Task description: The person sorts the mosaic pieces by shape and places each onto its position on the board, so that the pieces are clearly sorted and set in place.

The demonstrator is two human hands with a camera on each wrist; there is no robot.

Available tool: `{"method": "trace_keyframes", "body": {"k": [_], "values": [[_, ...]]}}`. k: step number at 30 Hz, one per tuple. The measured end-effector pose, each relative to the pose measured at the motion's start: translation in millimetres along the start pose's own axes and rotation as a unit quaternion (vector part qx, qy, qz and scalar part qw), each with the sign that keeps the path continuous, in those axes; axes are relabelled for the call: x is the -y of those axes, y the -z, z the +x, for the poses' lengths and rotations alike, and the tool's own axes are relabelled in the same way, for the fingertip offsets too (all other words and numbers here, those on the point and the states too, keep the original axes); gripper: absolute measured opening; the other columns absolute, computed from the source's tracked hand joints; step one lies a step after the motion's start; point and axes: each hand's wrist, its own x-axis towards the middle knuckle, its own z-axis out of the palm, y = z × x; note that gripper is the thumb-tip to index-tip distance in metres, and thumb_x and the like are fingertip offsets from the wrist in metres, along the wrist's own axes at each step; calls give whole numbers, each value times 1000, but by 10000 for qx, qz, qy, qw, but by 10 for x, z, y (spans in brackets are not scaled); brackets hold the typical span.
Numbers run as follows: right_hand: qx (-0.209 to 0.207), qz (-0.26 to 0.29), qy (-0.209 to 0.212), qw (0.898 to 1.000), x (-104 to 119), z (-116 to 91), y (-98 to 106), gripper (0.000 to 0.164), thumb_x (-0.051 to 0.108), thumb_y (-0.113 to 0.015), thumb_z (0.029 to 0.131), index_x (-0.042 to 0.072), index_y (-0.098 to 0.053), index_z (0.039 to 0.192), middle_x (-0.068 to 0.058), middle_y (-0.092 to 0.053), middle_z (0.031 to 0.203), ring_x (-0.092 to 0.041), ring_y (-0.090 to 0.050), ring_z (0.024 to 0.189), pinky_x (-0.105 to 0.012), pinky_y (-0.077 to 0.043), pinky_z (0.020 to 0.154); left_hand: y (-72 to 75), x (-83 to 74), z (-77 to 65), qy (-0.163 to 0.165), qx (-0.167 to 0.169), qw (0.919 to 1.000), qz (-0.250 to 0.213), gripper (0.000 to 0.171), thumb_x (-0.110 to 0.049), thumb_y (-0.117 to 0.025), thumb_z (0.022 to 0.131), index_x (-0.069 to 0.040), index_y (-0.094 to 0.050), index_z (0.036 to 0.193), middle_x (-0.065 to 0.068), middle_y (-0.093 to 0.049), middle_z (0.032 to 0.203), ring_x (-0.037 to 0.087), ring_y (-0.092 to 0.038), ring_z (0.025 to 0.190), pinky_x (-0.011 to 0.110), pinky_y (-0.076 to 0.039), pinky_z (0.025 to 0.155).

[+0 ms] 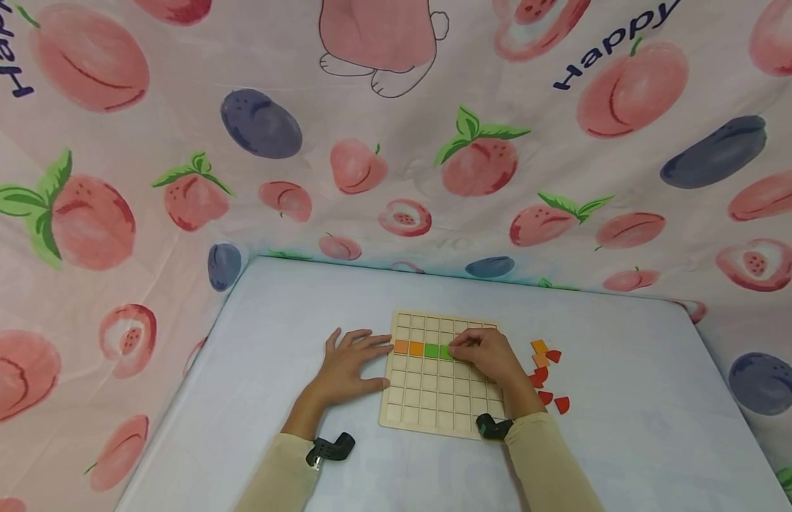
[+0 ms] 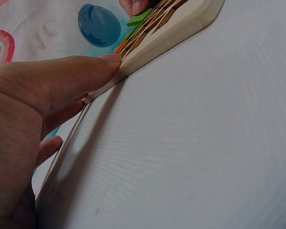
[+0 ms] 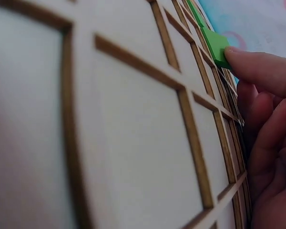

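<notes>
1. Pinching a flat, glossy green tile (image 3: 215,46), the right hand (image 1: 488,353) is holding it by thumb and fingertip at the right end of a row of tiles on the board.
2. The left hand (image 1: 351,366) is spreading loosely, gripping nothing, its thumb touching the left edge of the board.
3. The pale wooden board (image 1: 428,398) is lying flat, its corners rounded, its thin ridges with brown sides forming square cells.
4. Two orange squares (image 1: 409,348) and another green square (image 1: 431,350) are filling cells left of the held tile.
5. Red curved wedges (image 1: 562,405) and loose orange pieces (image 1: 539,346) are lying right of the board.
6. A smooth whitish cover is spreading over the table (image 1: 626,398).
7. Fruit-printed, slightly creased cloth (image 1: 396,128) is hanging along the far, left and right sides.
</notes>
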Motion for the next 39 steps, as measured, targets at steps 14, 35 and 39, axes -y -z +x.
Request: {"method": "trace_keyframes", "body": {"k": [14,35,39], "values": [[-167,-236,95,9995,-9,9,-29,11,23,-84,84,15,-80,91,2,-72,82,-17,-60,77,-32,-50,73,-5,13,2,-64,7,10000,-3,68,-57,-72,85,-31,-58,146,-14,-50,155,23,-34,150,66,-1,122],[106,25,88,9999,16,-17,5,23,20,-87,81,12,-78,101,-3,-63,80,-19,-52,67,-28,-44,59,-17,30,10,-13,52,9999,111,68,-58,-71,85,-33,-57,147,-15,-48,156,22,-33,151,66,-1,122],[112,-85,166,9998,15,-23,12,23,20,-86,81,12,-78,101,-1,-63,79,-18,-52,66,-28,-44,59,-19,26,12,-4,52,9999,113,68,-59,-71,85,-33,-56,147,-15,-48,156,21,-33,151,66,-1,122]]}}
